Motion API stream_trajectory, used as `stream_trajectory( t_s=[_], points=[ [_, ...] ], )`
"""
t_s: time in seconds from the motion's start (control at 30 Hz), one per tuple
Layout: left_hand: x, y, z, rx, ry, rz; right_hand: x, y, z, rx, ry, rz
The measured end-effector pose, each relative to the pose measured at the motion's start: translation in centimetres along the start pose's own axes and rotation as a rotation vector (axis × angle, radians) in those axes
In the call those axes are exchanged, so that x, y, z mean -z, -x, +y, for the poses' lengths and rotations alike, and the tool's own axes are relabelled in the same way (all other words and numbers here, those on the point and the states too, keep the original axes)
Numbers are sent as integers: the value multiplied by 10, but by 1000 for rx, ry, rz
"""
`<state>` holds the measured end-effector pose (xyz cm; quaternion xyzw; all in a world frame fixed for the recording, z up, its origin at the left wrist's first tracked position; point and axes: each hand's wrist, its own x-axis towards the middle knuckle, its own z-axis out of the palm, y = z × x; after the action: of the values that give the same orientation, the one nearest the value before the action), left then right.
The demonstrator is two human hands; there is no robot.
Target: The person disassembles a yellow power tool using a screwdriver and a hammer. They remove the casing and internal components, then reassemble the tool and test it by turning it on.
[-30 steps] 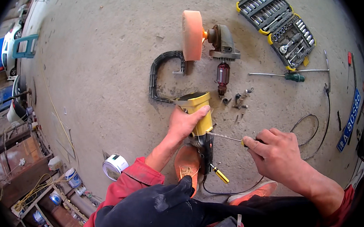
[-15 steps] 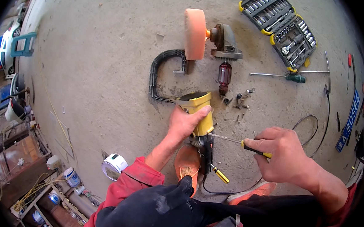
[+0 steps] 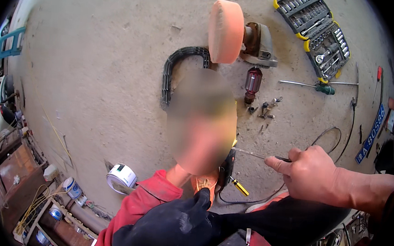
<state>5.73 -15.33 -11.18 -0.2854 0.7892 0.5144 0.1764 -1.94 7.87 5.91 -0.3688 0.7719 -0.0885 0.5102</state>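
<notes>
A blurred patch covers most of my left hand (image 3: 194, 143) and the yellow power-tool motor housing (image 3: 226, 120); the hand stays on the housing, its fingers not clear. My right hand (image 3: 310, 174) grips a screwdriver (image 3: 253, 153), index finger stretched along it. The blade points left, its tip at the seam where the housing meets the black rear handle (image 3: 227, 167). Beyond lie the detached gear head (image 3: 260, 46) with an orange sponge polishing pad (image 3: 226, 31), the armature (image 3: 253, 83), and a curved black side handle (image 3: 168, 75). Several loose screws (image 3: 267, 110) lie right of the housing.
An open socket set (image 3: 319, 38) lies at the far right, near a green-handled screwdriver (image 3: 325, 89). A yellow-black screwdriver (image 3: 239, 187) rests near my orange shoe (image 3: 205, 183). A white can (image 3: 122, 178) stands left. The power cord (image 3: 264, 202) and a blue plate (image 3: 370, 135) lie right.
The view has shifted, so the floor items sit slightly differently. My right hand keeps the screwdriver at the seam, its handle turned a little. A blur now covers my left hand and the housing.
</notes>
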Motion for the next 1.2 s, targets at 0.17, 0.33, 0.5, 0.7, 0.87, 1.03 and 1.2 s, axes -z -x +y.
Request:
stream_trajectory(
  t_s=[0.17, 0.33, 0.5, 0.7, 0.87, 1.03, 1.2],
  points=[
    [13, 9, -46, -303, 114, -313, 9, -5, 0, -38, -58, -55],
    [12, 3, -96, -414, 108, -559, 8, -3, -11, -23, 76, -64],
    [10, 5, -92, -414, 100, -517, -12, 5, -21, 5, 90, 0],
    [12, 5, -89, -427, 91, -510, -24, 10, -20, 34, 175, 61],
    [10, 3, -88, -437, 79, -502, -15, 4, -15, -33, 55, 111],
    [6, 3, -88, -446, 58, -484, -10, -4, -3, -104, -146, 188],
    [5, 6, -94, -481, 76, -428, -17, -3, -11, -262, -422, 177]
  ],
)
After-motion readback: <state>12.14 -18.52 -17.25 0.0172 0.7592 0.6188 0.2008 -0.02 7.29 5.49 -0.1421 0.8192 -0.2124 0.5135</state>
